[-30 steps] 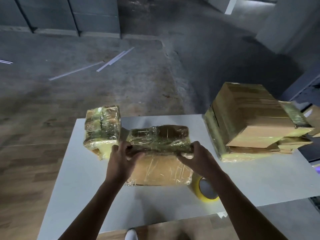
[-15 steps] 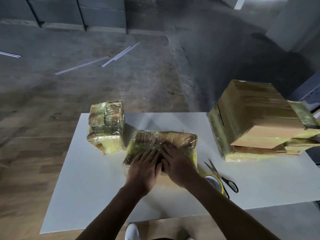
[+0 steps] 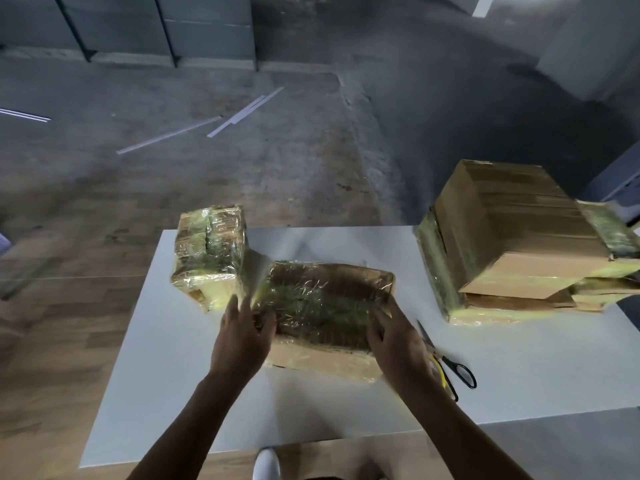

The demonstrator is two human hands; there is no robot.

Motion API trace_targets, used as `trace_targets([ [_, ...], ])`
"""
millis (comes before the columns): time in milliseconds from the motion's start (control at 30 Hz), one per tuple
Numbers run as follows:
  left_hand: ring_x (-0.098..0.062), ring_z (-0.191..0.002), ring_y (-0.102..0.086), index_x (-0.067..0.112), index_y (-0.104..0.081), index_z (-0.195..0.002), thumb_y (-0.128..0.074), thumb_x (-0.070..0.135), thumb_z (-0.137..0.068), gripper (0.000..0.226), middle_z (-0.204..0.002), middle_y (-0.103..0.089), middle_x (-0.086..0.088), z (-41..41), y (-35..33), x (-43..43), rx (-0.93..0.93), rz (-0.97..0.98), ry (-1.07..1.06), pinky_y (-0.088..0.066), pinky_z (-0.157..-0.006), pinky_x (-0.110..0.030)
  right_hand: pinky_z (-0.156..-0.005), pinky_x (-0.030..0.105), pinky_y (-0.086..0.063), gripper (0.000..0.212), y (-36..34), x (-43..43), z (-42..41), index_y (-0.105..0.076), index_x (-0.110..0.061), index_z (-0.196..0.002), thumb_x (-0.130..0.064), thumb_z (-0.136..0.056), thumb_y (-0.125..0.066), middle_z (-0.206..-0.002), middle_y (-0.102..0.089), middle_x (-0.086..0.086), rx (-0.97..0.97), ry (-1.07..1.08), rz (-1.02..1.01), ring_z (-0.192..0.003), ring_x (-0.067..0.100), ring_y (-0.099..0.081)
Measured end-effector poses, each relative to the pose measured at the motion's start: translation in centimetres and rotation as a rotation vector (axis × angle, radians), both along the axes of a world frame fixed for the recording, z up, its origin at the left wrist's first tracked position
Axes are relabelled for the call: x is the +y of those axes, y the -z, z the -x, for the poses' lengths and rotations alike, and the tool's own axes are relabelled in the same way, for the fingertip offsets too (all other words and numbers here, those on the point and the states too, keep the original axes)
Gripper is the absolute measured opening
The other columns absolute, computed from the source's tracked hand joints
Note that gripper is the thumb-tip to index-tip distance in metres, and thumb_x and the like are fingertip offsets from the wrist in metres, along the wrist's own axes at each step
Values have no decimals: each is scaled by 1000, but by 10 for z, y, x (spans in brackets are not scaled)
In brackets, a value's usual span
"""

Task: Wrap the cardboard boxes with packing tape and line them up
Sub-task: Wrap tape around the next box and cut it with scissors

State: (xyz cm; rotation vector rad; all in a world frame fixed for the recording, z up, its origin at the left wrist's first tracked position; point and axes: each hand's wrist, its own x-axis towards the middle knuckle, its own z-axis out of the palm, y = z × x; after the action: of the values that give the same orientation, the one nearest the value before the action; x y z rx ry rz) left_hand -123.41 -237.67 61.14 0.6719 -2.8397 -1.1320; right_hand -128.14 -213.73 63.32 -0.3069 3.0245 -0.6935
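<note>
A tape-wrapped cardboard box point(image 3: 325, 306) lies flat in the middle of the white table point(image 3: 166, 358). My left hand point(image 3: 242, 337) holds its left end and my right hand point(image 3: 398, 341) holds its right end. Just to its left stands a smaller wrapped box point(image 3: 207, 254), upright and close to the flat one. A yellow roll of packing tape point(image 3: 445, 379) is mostly hidden behind my right wrist. At the right of the table sits a stack of flat cardboard point(image 3: 519, 244), partly wrapped in tape.
Black-handled scissors point(image 3: 450, 362) lie on the table right of my right hand. The table's front edge is near my body, with a white shoe point(image 3: 266, 467) below it. Thin white strips point(image 3: 242, 114) lie on the concrete floor beyond.
The box went from tilted up on its edge to lying flat. My hands pressed together on its top, then spread apart to its two ends.
</note>
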Motion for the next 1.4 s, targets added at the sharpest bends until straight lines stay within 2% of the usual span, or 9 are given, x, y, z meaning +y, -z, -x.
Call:
trace_targets([
  [100,-31,-101,-63,10,-59,-116,-62,31,-90,34,-104,-69,-7,0,-4,-4,-92,-402,-200,-49,-87,-42,-85,29,-47,33,-2,-6,6,-60,-11,-126,-16,-94,-54,-134,-52,8,-29,17,-25,-109,25,-60],
  [333,-22,-67,-64,12,-65,-105,-62,37,-88,31,-77,-70,-2,-7,-40,40,285,101,-65,-48,-58,-27,-94,48,-46,43,-7,-4,21,-44,-4,-130,-31,-97,-50,-130,-50,17,-222,79,108,-114,36,-50],
  [433,-29,-82,-65,6,-62,-114,-52,43,-91,45,-93,-71,-9,-9,-54,59,395,244,130,-52,-70,-36,-98,46,-42,50,-12,-3,31,-47,-6,-132,-43,-100,-39,-134,-49,18,-365,89,102,-120,37,-48],
  [600,-23,-131,-39,15,-39,-146,-44,47,-86,68,-151,-38,1,-11,-56,92,378,176,328,-41,-100,-40,-77,29,-38,64,-47,-9,45,-68,-10,-108,-63,-94,-34,-99,-67,13,-463,116,254,-86,23,-58],
  [733,-22,-133,-39,15,-39,-145,-59,22,-83,66,-151,-36,4,3,-56,90,470,91,529,-44,-102,-42,-64,27,-43,70,-80,-2,50,-73,-22,-89,-83,-74,-44,-81,-72,-5,-531,191,394,-80,12,-66],
  [867,-11,-137,-36,15,-54,-134,-62,7,-84,51,-146,-44,4,11,-54,79,542,-140,544,-38,-110,-36,-64,25,-45,45,-92,0,58,-73,-21,-88,-64,-82,-58,-84,-71,-3,-502,106,347,-80,11,-64],
  [1100,-7,-127,-48,42,-31,-141,-67,47,-81,70,-140,-47,14,6,-43,64,322,-364,329,-45,-95,-18,-71,29,-41,43,-89,10,64,-70,-5,-86,-47,-90,-60,-71,-57,1,-568,-11,467,-71,15,-54],
  [1233,-3,-128,-38,13,-36,-146,-83,27,-72,89,-141,-37,11,6,-49,61,498,-156,186,-33,-99,-9,-54,14,-38,40,-92,17,66,-66,-24,-62,-53,-89,-57,-63,-55,-5,-605,-44,603,-55,4,-49],
  [1400,-29,-129,-46,6,-44,-142,-83,23,-72,82,-143,-46,-12,4,-58,62,453,-93,127,-44,-102,-47,-93,36,-50,30,-72,27,64,-65,-15,-120,-30,-97,-53,-109,-72,3,-766,-84,763,-104,19,-66],
])
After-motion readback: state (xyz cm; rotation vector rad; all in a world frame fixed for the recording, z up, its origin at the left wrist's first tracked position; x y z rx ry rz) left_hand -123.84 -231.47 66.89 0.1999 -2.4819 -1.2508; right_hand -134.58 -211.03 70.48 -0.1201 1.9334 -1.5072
